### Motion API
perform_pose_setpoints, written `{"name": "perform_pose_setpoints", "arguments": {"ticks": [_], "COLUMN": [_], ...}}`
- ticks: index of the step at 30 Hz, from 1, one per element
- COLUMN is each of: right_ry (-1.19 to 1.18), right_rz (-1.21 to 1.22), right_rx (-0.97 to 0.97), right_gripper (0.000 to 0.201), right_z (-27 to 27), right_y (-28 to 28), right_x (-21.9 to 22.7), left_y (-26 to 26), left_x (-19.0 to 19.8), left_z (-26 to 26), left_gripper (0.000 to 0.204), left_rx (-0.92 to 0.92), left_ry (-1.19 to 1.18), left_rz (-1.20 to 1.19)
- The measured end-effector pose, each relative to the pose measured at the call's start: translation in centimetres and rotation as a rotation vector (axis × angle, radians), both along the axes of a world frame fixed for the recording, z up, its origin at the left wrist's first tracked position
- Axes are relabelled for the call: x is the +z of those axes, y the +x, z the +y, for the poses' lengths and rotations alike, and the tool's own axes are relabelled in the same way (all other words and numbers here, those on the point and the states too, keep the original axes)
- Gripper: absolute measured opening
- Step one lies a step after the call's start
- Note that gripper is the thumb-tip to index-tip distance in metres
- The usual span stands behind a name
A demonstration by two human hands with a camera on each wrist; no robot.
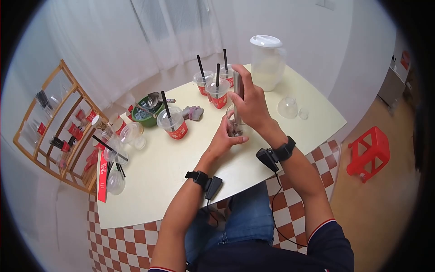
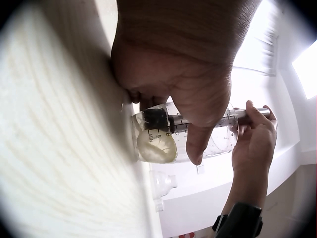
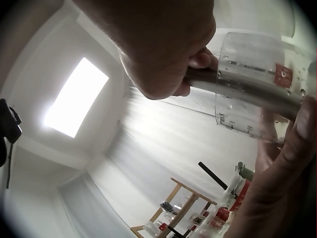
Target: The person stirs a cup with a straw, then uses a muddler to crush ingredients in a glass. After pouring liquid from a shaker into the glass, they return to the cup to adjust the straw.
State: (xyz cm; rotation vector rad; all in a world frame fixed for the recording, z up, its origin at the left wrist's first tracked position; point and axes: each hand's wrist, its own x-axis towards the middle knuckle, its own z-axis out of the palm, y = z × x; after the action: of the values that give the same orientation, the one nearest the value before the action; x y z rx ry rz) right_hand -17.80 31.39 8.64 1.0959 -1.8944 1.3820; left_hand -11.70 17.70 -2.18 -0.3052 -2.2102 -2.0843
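My left hand [image 1: 222,141] holds a clear measuring cup [image 3: 242,52] upright on the table, its thumb across the marked side. Inside the cup, a pale lemon slice [image 2: 158,148] lies at the bottom. My right hand [image 1: 254,108] grips the upper part of a metal muddler [image 1: 239,84], which stands down into the cup. In the left wrist view, the muddler's black head [image 2: 156,119] is low in the cup beside the lemon slice. Part of the cup is hidden behind the left fingers.
Several lidded cups [image 1: 219,100] with black straws stand beyond my hands. A lidded pitcher [image 1: 267,65] is at the back right, near a clear dome lid [image 1: 287,108]. Left lie a green basin [image 1: 147,119] of tools, a cloth [image 1: 194,113] and a wooden rack [image 1: 59,156].
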Motion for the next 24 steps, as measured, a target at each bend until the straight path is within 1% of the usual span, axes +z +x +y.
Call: {"name": "perform_pose_setpoints", "arguments": {"ticks": [1,4,7,10,14,18,21,24], "right_ry": [-0.023,-0.066,-0.064,-0.044,-0.007,0.07,0.014,0.019], "right_rz": [0.018,0.056,0.092,0.119,0.064,0.049,0.03,0.025], "right_rx": [-0.005,-0.005,-0.006,-0.006,0.002,-0.002,0.007,0.005], "right_gripper": [0.072,0.072,0.072,0.072,0.071,0.071,0.071,0.072], "right_z": [0.2,0.8,1.6,1.8,1.7,0.9,0.6,0.6], "right_y": [0.2,1.3,2.2,2.3,1.9,1.2,0.7,0.6], "right_x": [0.5,2.3,4.2,4.7,3.6,0.6,-0.1,-0.2], "left_y": [0.0,-0.6,-0.5,-0.5,-0.6,-0.4,-0.2,-0.3], "left_x": [0.2,-0.9,-0.9,-0.8,-0.9,-0.5,-0.2,-0.5], "left_z": [-0.1,0.0,0.0,0.1,0.0,0.0,0.1,0.0], "left_gripper": [0.122,0.122,0.122,0.123,0.121,0.118,0.117,0.117], "left_rx": [0.0,-0.013,0.004,-0.018,-0.02,-0.014,-0.015,-0.021], "left_ry": [-0.011,0.059,0.053,0.102,0.079,0.055,0.06,0.08], "left_rz": [-0.018,0.061,0.034,0.015,0.028,0.027,0.007,0.005]}}
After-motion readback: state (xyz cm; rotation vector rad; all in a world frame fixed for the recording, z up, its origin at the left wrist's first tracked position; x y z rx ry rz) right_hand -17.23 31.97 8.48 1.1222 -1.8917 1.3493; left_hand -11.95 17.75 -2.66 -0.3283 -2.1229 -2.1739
